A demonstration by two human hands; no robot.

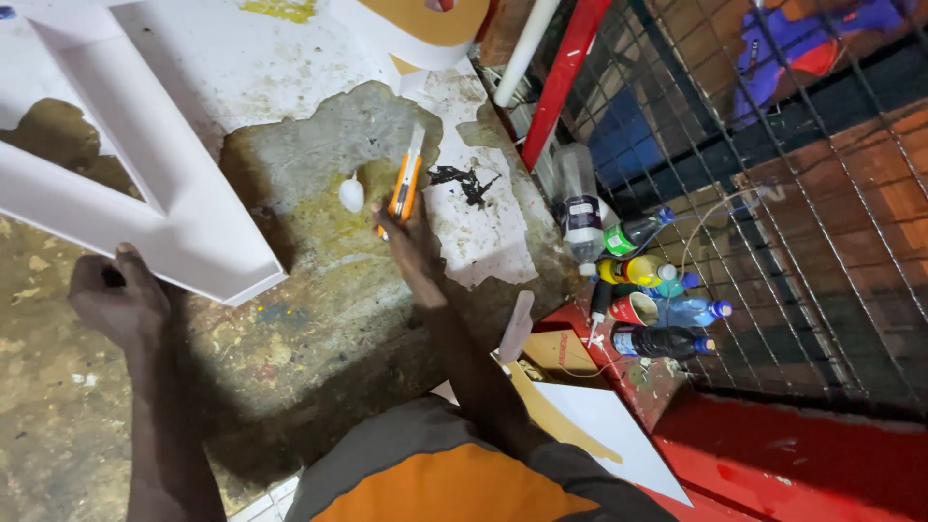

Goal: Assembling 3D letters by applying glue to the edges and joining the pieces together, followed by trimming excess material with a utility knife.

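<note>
Surface: a worn, paint-stained work surface [319, 319], grey and yellow-blotched, with peeled white patches; a wire mesh fence [773, 193] and a red frame bar [565, 82] close it off on the right.
Right hand: the right hand [406, 237] is stretched forward, its fingers closed around the lower end of an orange utility knife [406, 179]; the knife's upper end points away from the person and lies over the bare grey patch.
Left hand: the left hand [116, 295] is curled into a loose fist, just beside the lower edge of a large white formed letter shape [145, 164]; whether it grips anything I cannot tell.
Nearby: a small white blob [351, 193] sits just left of the knife, a black smear [464, 182] just right of it.
Progress: the white letter shape looks assembled, walls standing on its face; the knife is in hand but not on the piece, so any trimming seems to be not yet begun.
Edges: the letter's corner overhangs near the left hand; bottles [657, 300] crowd the right side by the fence; a white sheet [604, 435] lies near the person's lap.
Open room: the bare patch between letter and bottles is the freest stretch.
</note>
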